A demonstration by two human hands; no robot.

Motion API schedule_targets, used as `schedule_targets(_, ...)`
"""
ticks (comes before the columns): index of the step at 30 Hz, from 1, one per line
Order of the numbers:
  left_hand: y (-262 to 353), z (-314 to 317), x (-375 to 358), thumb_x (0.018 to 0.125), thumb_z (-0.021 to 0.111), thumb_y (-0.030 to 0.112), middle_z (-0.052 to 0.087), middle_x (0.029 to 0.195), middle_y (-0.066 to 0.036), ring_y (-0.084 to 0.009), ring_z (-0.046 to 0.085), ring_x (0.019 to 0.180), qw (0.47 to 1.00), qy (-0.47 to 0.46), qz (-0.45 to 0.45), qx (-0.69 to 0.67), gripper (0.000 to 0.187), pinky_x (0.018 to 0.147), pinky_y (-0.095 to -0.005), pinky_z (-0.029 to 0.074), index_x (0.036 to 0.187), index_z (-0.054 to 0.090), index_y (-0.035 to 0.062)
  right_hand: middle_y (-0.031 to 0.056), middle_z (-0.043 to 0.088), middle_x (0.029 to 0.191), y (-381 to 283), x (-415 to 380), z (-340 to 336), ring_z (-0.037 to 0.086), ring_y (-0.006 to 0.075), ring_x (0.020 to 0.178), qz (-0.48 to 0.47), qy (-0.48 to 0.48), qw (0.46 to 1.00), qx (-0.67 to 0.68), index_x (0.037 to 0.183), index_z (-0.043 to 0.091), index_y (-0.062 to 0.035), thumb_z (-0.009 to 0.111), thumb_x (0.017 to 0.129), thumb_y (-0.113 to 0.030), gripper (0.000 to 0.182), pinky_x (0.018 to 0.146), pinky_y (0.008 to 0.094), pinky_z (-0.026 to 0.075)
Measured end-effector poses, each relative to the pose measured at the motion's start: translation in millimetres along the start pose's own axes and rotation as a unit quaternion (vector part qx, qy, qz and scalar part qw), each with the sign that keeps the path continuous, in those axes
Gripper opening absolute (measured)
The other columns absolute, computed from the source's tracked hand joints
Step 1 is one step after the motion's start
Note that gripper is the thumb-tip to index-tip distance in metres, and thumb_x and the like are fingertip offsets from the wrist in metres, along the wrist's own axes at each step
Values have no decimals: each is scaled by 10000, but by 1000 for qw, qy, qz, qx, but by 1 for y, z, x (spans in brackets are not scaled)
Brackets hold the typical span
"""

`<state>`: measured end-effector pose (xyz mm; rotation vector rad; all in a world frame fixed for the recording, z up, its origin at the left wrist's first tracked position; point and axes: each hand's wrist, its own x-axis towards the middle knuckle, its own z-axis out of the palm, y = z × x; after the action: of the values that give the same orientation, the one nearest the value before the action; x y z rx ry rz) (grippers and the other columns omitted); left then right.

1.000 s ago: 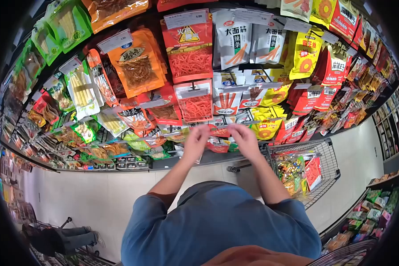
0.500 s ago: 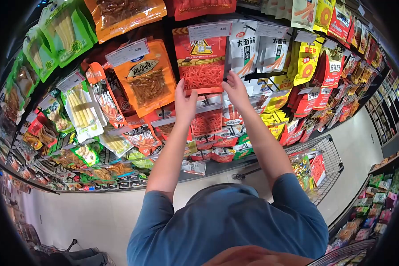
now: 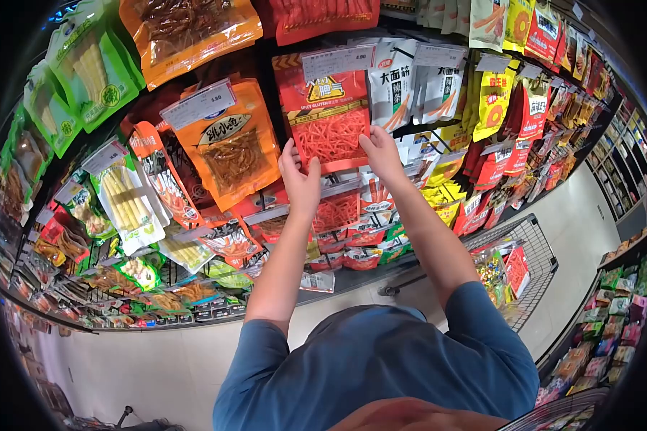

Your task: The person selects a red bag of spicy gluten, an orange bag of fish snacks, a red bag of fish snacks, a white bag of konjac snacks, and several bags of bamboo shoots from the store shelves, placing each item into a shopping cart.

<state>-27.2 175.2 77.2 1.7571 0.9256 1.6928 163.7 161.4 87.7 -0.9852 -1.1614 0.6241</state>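
Red bag [image 3: 331, 136] hangs mid-rack at chest-side reach, w/ a price tag [image 3: 338, 62] across its top, hiding part of the print. L hand [image 3: 300, 183] is at its lower L corner, fingers at the edge & thumb near the bottom, a gap btwn them; R hand [image 3: 383, 158] has fingertips at the R edge, partly curled. Both seem to touch it; can't tell if either is pinched tight. Crowding it: orange bag [image 3: 233, 144] on the L, silver-white pkts [image 3: 392, 82] on the R, another red bag [image 3: 327, 18] above, smaller red pkts [image 3: 338, 208] hung below, btwn the forearms. Green bags [image 3: 97, 68] upper L; yellow pkts [image 3: 492, 100] further R. Dark ledge [image 3: 366, 276] runs along the rack's foot. Wire cart [image 3: 543, 248] stands by the R forearm, which is in front of part of it. Contents: clear bag [image 3: 490, 276] of shiny multicol. pcs, plus a red pkt [image 3: 516, 269] leaning beside it. Main red bag's lower half shows thin red strips; orange one shows brown pcs under a fish pic.
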Motion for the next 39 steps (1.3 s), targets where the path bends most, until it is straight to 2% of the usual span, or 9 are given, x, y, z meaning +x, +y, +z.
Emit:
schedule_targets(2, 8, 1, -3, 853, 615, 52, 416, 1205, -123, -209, 472, 1061, 999, -2, 2, -54, 606, 910, -332, 429, 1385, 333, -5, 44, 653, 925, -13, -7, 3, 584, 74, 816, -16, 11, 998, 53, 1059, 554, 27, 528, 940, -76, 159, 724, 234, 453)
schedule_targets(5, 22, 1, -10, 854, 585, -6, 388, 1245, -116, -203, 470, 1117, 990, -8, 12, -137, 605, 958, -321, 414, 1394, 312, -20, 62, 640, 1047, -29, -16, -4, 595, 100, 958, 26, -12, 997, 69, 1100, 536, 13, 523, 962, -82, 169, 856, 252, 458)
schedule_targets(10, 59, -9, -22, 867, 550, -35, 389, 1345, -134, -209, 446, 1220, 970, -29, -4, -243, 628, 1024, -334, 372, 1422, 256, -23, 57, 632, 1062, -63, -42, -4, 588, 94, 971, 53, -35, 986, 152, 1109, 530, 0, 510, 975, -114, 177, 871, 258, 453)
schedule_targets(18, 85, -24, -45, 869, 525, -53, 394, 1363, -151, -213, 439, 1233, 974, -39, 6, -223, 634, 1043, -341, 354, 1429, 229, -21, 66, 638, 1045, -95, -79, -6, 608, 104, 939, 97, -31, 980, 172, 1108, 516, -3, 488, 983, -114, 170, 847, 263, 476)
schedule_targets(22, 99, -32, -57, 871, 517, -57, 392, 1362, -161, -222, 445, 1231, 971, -55, -9, -232, 651, 1042, -348, 358, 1437, 198, -18, 82, 633, 1078, -98, -97, -7, 608, 116, 980, 90, -38, 975, 198, 1145, 489, -5, 487, 980, -98, 190, 880, 278, 477)
schedule_targets(25, 109, -37, -64, 859, 547, -46, 359, 1397, -168, -228, 390, 1280, 957, -69, -42, -278, 652, 1077, -355, 307, 1429, 230, -23, 87, 626, 1105, -107, -107, -9, 603, 119, 1000, 78, -33, 978, 188, 1171, 481, -4, 486, 980, -98, 213, 894, 285, 473)
schedule_targets(34, 122, -43, -85, 842, 552, -46, 351, 1404, -175, -238, 376, 1296, 958, -86, -22, -272, 679, 1089, -369, 292, 1429, 211, -27, 53, 619, 1092, -123, -141, -18, 588, 98, 992, 71, -14, 988, 138, 1217, 476, -10, 507, 972, -122, 271, 864, 276, 475)
schedule_targets(37, 110, -45, -125, 836, 559, -48, 325, 1430, -180, -241, 339, 1333, 953, -119, -45, -274, 707, 1100, -371, 277, 1437, 186, -26, 35, 614, 1099, -107, -181, -26, 576, 86, 989, 124, 26, 984, 127, 1260, 463, -23, 549, 952, -150, 344, 849, 267, 469)
schedule_targets(39, 99, -41, -158, 841, 540, -66, 346, 1426, -184, -244, 361, 1330, 942, -135, -82, -295, 721, 1091, -367, 299, 1447, 152, -21, 27, 607, 1129, -67, -224, -57, 570, 86, 994, 235, -13, 960, 150, 1296, 451, -36, 602, 922, -178, 428, 851, 255, 461)
